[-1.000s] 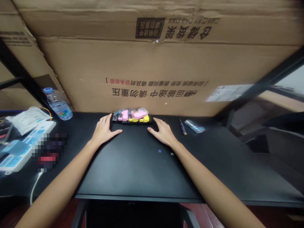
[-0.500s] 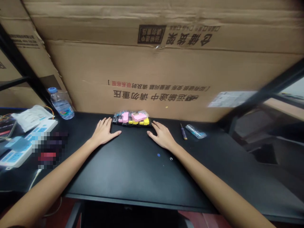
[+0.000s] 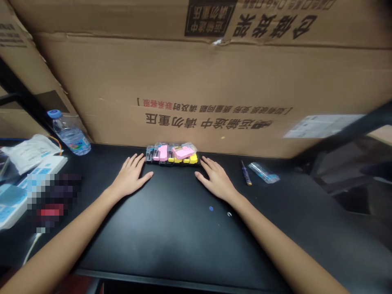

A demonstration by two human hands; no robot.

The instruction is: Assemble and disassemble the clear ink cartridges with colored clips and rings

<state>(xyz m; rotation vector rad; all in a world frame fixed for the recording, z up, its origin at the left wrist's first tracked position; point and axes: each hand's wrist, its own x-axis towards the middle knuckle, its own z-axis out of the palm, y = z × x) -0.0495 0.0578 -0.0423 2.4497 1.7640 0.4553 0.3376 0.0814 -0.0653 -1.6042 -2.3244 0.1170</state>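
Observation:
My left hand (image 3: pixel 130 178) lies flat on the black table (image 3: pixel 171 237), palm down, fingers stretched out, holding nothing. My right hand (image 3: pixel 216 179) rests the same way a little to the right, open and empty. Between and just beyond the fingertips sits a small pile of clear packets with pink, yellow and black parts (image 3: pixel 172 153), against the cardboard. Neither hand touches the pile. A small screwdriver (image 3: pixel 245 178) and a clear plastic bag (image 3: pixel 263 172) lie to the right of my right hand.
A large cardboard box (image 3: pixel 199 81) with printed characters stands along the table's back. At the left are a water bottle (image 3: pixel 67 133), a white bag (image 3: pixel 27 150) and white-blue power strips (image 3: pixel 18 192). A blue dot (image 3: pixel 211 208) marks the table near my right wrist.
Both hands stay flat on the table in about the same place. The view has shifted slightly, moving closer to the box.

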